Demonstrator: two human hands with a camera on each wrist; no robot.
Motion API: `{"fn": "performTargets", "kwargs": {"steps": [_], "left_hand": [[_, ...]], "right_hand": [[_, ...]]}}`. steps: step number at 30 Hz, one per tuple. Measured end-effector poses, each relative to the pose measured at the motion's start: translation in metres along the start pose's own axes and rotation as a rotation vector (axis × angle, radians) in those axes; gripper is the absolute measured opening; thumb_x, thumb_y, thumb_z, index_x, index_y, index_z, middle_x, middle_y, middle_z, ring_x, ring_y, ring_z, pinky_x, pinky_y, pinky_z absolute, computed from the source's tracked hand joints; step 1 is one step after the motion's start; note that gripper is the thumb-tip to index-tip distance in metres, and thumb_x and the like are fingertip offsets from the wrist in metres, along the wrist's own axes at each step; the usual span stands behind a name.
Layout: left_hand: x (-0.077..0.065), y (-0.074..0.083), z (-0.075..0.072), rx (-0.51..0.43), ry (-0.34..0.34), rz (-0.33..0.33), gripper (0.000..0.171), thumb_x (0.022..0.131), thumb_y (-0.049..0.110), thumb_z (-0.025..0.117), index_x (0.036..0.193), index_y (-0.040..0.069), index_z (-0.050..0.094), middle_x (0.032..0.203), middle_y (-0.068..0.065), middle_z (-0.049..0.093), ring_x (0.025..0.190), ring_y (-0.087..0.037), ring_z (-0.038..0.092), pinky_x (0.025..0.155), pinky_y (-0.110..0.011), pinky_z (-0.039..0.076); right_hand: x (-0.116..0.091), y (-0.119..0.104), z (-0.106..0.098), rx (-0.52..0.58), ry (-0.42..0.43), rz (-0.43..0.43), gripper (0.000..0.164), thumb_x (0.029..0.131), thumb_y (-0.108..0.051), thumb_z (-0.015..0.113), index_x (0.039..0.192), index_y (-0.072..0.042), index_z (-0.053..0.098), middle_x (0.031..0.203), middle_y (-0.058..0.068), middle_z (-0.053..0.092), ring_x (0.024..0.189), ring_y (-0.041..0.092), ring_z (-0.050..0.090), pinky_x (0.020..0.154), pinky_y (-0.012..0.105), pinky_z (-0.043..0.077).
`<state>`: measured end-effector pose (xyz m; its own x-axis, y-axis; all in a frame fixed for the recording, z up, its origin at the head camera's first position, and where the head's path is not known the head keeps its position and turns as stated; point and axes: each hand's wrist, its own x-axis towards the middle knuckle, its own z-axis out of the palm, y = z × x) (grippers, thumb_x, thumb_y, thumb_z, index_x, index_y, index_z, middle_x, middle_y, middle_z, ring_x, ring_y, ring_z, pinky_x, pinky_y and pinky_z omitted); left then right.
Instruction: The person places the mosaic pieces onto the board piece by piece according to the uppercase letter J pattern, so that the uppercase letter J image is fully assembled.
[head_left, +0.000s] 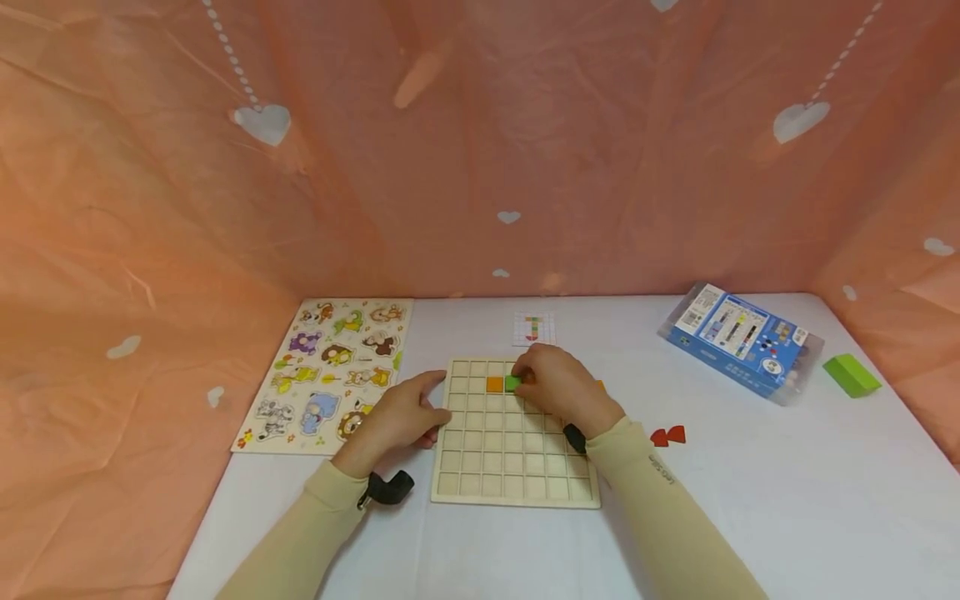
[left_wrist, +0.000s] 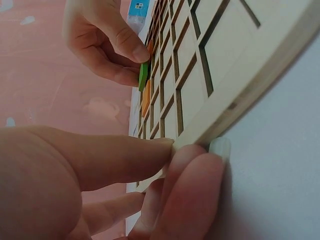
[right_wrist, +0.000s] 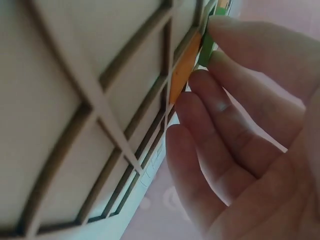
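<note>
A wooden grid board (head_left: 514, 503) lies on the table. My left hand (head_left: 401, 414) holds its left edge, thumb tip at the rim and the other fingers bent against the side. Over the top rows my right hand (head_left: 564, 385) pinches a small green tile (head_left: 512, 383) between thumb and index finger. The green tile (left_wrist: 143, 76) stands tilted at the grid in the left wrist view. An orange tile (head_left: 494, 384) sits in the cell to its left. Another orange tile (right_wrist: 185, 67) sits on its other side in the right wrist view, close by the remaining fingers.
A small pattern card (head_left: 534, 328) lies behind the board. At left is an animal puzzle board (head_left: 330, 367). On the right are two red pieces (head_left: 677, 434), a blue-labelled plastic box (head_left: 738, 342) and a green block (head_left: 851, 375). A pink curtain (head_left: 480, 167) hangs behind.
</note>
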<state>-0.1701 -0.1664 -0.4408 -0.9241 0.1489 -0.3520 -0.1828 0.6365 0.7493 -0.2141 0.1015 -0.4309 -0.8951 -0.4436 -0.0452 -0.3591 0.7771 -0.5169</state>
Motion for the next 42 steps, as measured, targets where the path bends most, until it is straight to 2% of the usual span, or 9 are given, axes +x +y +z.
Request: {"fn": "performTargets", "kwargs": {"steps": [10, 20, 42], "left_hand": [[-0.0003, -0.0005, -0.0012, -0.008, -0.009, -0.003, 0.073, 0.099, 0.012, 0.075, 0.166, 0.014, 0.043, 0.072, -0.008, 0.068, 0.057, -0.015, 0.066, 0.056, -0.028, 0.06], [0.0014, 0.0004, -0.0022, -0.008, -0.025, 0.0, 0.074, 0.1, 0.013, 0.075, 0.166, 0.014, 0.043, 0.073, -0.008, 0.069, 0.057, -0.014, 0.066, 0.056, -0.027, 0.059], [0.0012, 0.0, -0.0027, -0.001, -0.021, 0.005, 0.074, 0.099, 0.012, 0.074, 0.166, 0.013, 0.042, 0.07, -0.007, 0.068, 0.056, -0.014, 0.066, 0.055, -0.026, 0.058]], "right_hand": [[0.0001, -0.0009, 0.0019, -0.033, 0.013, -0.019, 0.018, 0.093, -0.011, 0.08, 0.11, -0.009, 0.082, 0.101, 0.002, 0.071, 0.089, 0.018, 0.06, 0.086, 0.037, 0.057], [-0.0001, -0.0012, 0.0019, -0.045, 0.012, -0.012, 0.019, 0.093, -0.012, 0.081, 0.112, -0.008, 0.082, 0.103, 0.004, 0.072, 0.092, 0.019, 0.062, 0.09, 0.039, 0.058], [0.0022, -0.0001, 0.0034, -0.044, 0.008, -0.009, 0.019, 0.092, -0.013, 0.081, 0.11, -0.009, 0.083, 0.103, 0.003, 0.072, 0.092, 0.019, 0.064, 0.089, 0.039, 0.059]]}}
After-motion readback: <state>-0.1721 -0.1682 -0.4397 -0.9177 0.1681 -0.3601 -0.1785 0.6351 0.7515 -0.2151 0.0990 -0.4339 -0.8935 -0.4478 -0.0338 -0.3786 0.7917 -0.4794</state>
